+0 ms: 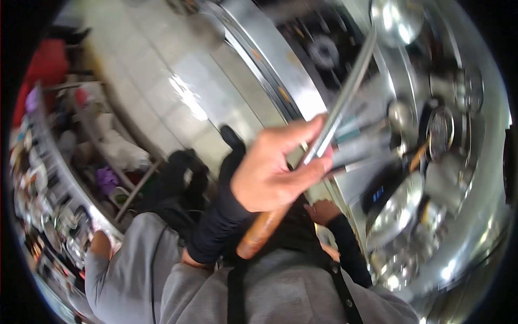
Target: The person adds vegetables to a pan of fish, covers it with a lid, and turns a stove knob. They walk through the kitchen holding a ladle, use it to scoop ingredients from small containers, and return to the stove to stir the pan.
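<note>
My left hand [267, 170], in a black sleeve, is closed around a long-handled ladle [350, 81]. Its brown wooden grip [264, 232] sticks out below the hand toward my body. The steel shaft slants up and right to a shiny round bowl at the top edge; blur hides exactly how they join. My right hand [322, 211] is lower and smaller in view, close to the counter edge. Its fingers are blurred and partly hidden. Several blurred flat-bladed utensils [361, 148] lie on the steel counter [350, 186], just right of my left hand.
Ahead is a stove burner [324, 51]. On the right stand a wide metal pan [396, 210], a round strainer [441, 129] and a dark box with blue digits [377, 193]. A crowded metal rack [91, 208] lines the left, beside the tiled floor [156, 92].
</note>
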{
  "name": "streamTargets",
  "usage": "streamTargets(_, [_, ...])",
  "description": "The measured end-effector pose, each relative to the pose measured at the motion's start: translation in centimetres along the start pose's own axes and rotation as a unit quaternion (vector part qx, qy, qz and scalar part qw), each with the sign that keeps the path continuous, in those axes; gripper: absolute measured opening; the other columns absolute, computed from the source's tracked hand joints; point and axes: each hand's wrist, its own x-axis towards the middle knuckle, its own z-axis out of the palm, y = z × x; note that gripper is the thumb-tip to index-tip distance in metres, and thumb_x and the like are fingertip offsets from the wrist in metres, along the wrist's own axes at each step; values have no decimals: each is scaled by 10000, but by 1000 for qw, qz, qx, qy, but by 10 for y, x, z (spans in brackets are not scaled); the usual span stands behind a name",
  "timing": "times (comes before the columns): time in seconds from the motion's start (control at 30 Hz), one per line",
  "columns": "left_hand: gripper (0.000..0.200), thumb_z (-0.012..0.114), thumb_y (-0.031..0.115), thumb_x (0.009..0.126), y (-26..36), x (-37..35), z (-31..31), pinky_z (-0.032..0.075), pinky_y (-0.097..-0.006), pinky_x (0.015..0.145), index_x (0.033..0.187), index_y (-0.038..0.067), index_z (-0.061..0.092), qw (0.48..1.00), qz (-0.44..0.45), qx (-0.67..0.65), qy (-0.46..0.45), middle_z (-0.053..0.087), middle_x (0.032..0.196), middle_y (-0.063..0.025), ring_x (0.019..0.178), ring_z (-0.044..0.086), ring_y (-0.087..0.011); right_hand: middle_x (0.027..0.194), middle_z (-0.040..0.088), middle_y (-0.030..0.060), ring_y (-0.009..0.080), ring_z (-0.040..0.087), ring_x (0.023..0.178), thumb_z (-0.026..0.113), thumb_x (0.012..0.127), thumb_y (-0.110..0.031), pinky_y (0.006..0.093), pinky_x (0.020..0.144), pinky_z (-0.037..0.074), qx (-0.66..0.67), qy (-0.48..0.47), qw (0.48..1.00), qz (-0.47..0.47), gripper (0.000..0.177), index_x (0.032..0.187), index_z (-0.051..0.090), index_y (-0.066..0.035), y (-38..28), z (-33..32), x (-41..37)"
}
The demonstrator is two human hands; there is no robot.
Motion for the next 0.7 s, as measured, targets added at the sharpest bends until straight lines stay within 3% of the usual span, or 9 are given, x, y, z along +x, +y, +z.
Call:
streamTargets(0.07, [519, 667, 17, 877, 51, -8, -8, 445, -241, 786, 1361, -50, 491, 999, -20, 10, -29, 632, 957, -56, 877, 559, -95, 841, 673, 236, 418, 648, 850, 459, 973, -424, 495, 817, 497, 60, 84, 984, -143, 506, 774, 689, -20, -53, -82, -40])
streamTargets(0.17, [468, 673, 22, 864, 106, -29, -21, 417, -232, 786, 1301, -77, 537, 1000, 5, 1, 12, 626, 936, -46, 878, 543, -91, 723, 675, 162, 369, 659, 746, 493, 981, -325, 442, 747, 508, 166, 52, 945, -278, 407, 790, 665, -10, -119, -159, -74])
streamTargets(0.3, [459, 648, 32, 858, 174, -56, -39, 427, -261, 810, 1288, -93, 547, 993, 2, 3, 118, 636, 934, -77, 874, 565, -130, 729, 676, 165, 360, 659, 729, 490, 980, -320, 428, 731, 504, 98, 93, 895, -426, 418, 804, 664, 16, -183, -221, -98])
streamTargets(0.33, [477, 650, 50, 848, 183, -59, -43, 437, -283, 817, 1285, -108, 542, 987, 23, 9, 162, 636, 923, -90, 870, 581, -157, 731, 676, 168, 363, 659, 732, 486, 981, -321, 428, 731, 503, 93, 90, 892, -433, 423, 806, 665, 20, -196, -234, -104])
streamTargets(0.4, [480, 651, 73, 872, 200, -69, -76, 444, -241, 822, 1303, -98, 527, 984, 31, 49, 171, 647, 941, -79, 898, 599, -132, 735, 676, 174, 368, 658, 739, 479, 984, -324, 428, 730, 501, 77, 73, 887, -449, 435, 812, 667, 28, -225, -257, -109])
streamTargets(0.53, [398, 643, 89, 867, 226, -73, -132, 459, -250, 807, 1195, -127, 575, 958, 40, 46, 280, 666, 896, -113, 864, 627, -157, 756, 687, 169, 356, 665, 748, 462, 994, -347, 408, 740, 509, 98, 92, 883, -450, 468, 819, 668, 34, -258, -286, -87])
streamTargets(0.63, [274, 629, 73, 874, 221, -73, -181, 481, -263, 795, 1059, -130, 616, 932, 48, 58, 355, 679, 862, -141, 830, 657, -181, 783, 702, 148, 317, 676, 744, 470, 993, -341, 383, 733, 515, 114, 81, 879, -456, 448, 849, 671, 32, -272, -302, -58])
streamTargets(0.67, [296, 618, 82, 881, 217, -68, -201, 484, -280, 795, 1079, -137, 603, 926, 49, 48, 372, 660, 861, -128, 836, 652, -195, 788, 704, 144, 310, 677, 744, 473, 993, -337, 379, 732, 515, 111, 84, 878, -458, 438, 859, 674, 30, -279, -313, -49])
streamTargets(0.7, [317, 608, 92, 888, 213, -66, -220, 487, -298, 795, 1099, -143, 590, 919, 49, 36, 390, 641, 859, -116, 842, 647, -208, 800, 710, 118, 248, 680, 741, 479, 995, -327, 348, 718, 525, 89, 62, 886, -450, 412, 925, 683, 25, -289, -325, -40])
